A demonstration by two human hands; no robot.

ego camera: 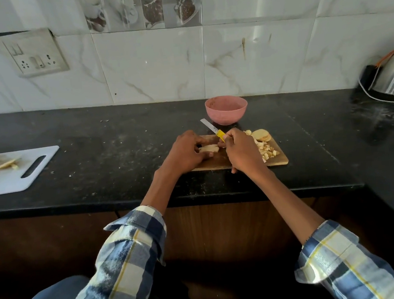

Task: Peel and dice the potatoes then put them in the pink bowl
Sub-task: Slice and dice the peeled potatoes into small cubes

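A wooden cutting board (214,163) lies on the black counter. My left hand (184,151) holds a pale peeled potato piece (209,148) on the board. My right hand (241,149) grips a yellow-handled knife (213,130), its blade pointing up and away toward the pink bowl (226,109). Potato slices (261,134) and diced cubes (268,151) lie on the board's right side. The pink bowl stands just behind the board; its inside is hidden from this angle.
A white plastic cutting board (14,172) with potato scraps sits at the left. A steel kettle (392,75) with its cord stands at the far right. A switch socket (34,54) is on the tiled wall. The counter's front edge runs below my wrists.
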